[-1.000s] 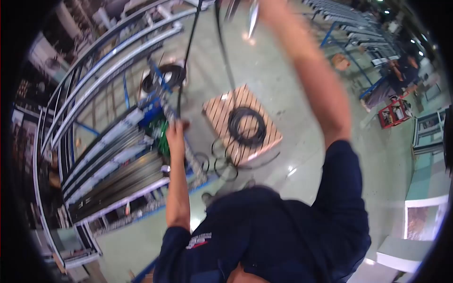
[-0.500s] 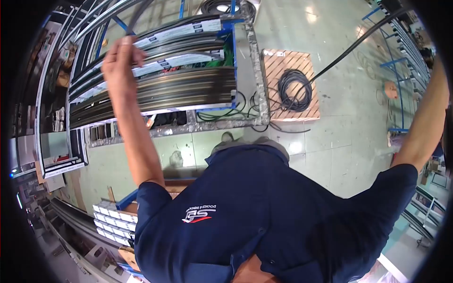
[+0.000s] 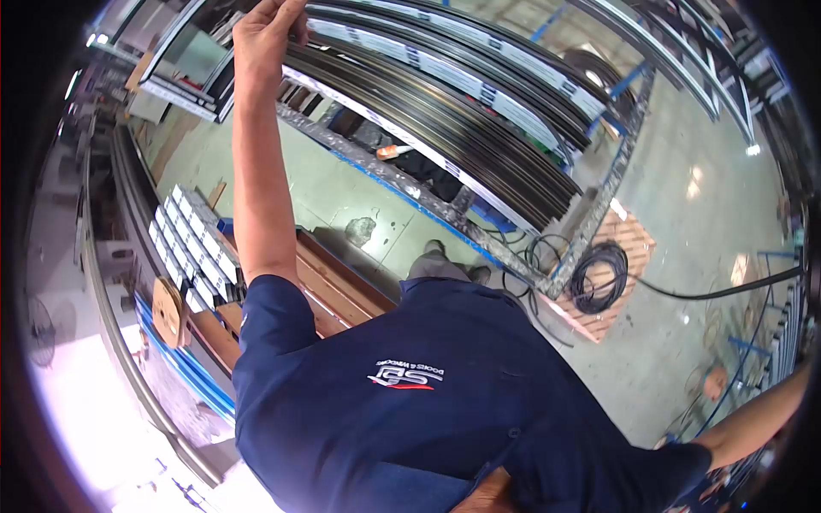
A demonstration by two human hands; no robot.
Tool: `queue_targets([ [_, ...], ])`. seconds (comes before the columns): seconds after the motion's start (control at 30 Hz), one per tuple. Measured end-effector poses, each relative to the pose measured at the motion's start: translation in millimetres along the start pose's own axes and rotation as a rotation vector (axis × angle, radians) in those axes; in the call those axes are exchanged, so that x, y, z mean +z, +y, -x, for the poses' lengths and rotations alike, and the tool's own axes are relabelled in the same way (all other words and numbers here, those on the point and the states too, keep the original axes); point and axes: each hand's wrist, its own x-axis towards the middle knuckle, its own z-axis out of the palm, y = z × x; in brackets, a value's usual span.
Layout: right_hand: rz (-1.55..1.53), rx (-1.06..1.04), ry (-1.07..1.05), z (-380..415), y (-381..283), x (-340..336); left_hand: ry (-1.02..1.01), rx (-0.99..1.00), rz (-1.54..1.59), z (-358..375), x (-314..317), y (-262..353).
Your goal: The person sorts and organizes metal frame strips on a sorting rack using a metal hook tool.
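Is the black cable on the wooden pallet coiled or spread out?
Coiled: the black cable lies in loops on the wooden pallet, one strand trailing away to the right over the floor.

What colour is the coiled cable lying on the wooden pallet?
Black; the coiled cable on the wooden pallet shows best in the head view.

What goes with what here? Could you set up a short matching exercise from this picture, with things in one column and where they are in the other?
Things:
1. left hand
2. coil of black cable
3. stack of long dark profiles
4. row of white boxes

Places:
a. on the wooden pallet on the floor
b. low at the left, beside the wooden planks
c. raised high at the top of the view
d. lying on the blue-framed rack

Pairs: 1-c, 2-a, 3-d, 4-b
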Motion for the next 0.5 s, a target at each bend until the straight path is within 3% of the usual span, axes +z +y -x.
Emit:
queue_targets([
  [0.1, -0.225, -0.081, -0.564, 48.3, 23.0, 115.0, 0.072, -0.137, 0.191, -22.0, -77.2, -46.1],
  [0.2, -0.326, 0.040, -1.015, 117.0, -46.5, 179.6, 0.064, -0.207, 0.396, -40.6, -139.8, -84.4],
  [0.27, -0.547, 0.028, -1.103, 165.6, -80.4, 222.6, 0.104, -0.247, 0.484, -51.9, -174.7, -112.4],
  [0.3, -0.617, -0.004, -1.199, 183.7, -100.8, 237.2, 0.186, -0.261, 0.499, -44.9, -162.2, -90.5],
  [0.33, -0.509, -0.035, -1.191, 204.7, -137.5, 238.9, 0.195, -0.246, 0.614, -52.1, -180.2, -107.4],
  [0.37, -0.603, -0.069, -1.345, 219.7, -155.9, 256.1, 0.196, -0.234, 0.730, -61.7, -199.6, -126.4],
  [0.4, -0.649, 0.019, -1.397, 236.4, -180.1, 266.7, 0.233, -0.248, 0.776, -70.3, -215.8, -131.7],
  [0.5, -0.791, 0.195, -1.384, 295.4, -224.8, 290.4, -0.032, -0.151, 0.948, -98.0, -273.1, -137.8],
])
